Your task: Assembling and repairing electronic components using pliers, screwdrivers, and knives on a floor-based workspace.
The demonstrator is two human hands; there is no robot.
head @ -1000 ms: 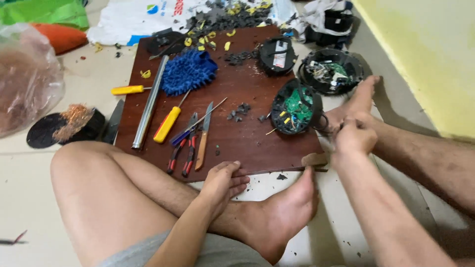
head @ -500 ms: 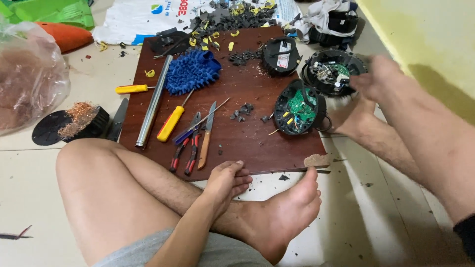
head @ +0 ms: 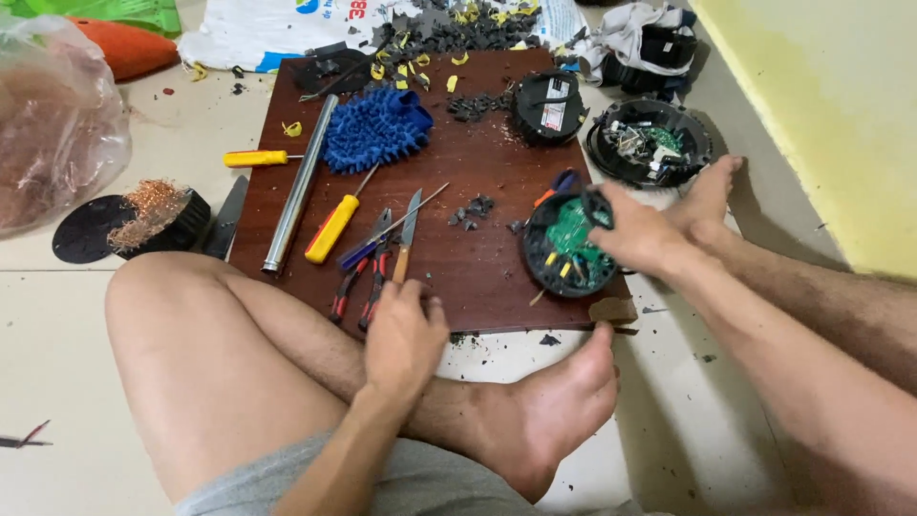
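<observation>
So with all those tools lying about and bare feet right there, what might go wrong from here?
The left hand rests close to the knife and red-handled pliers, so reaching without looking could nick a finger. The right hand grips the open round casing at the board's edge, where it could slip off. Dark scraps lie near the bare foot and could prick it.

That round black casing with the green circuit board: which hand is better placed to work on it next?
Probably the right hand: it already grips the rim of the round black casing at the board's right edge. The left hand rests apart from it at the wooden board's near edge, closer to the red-handled pliers.
</observation>
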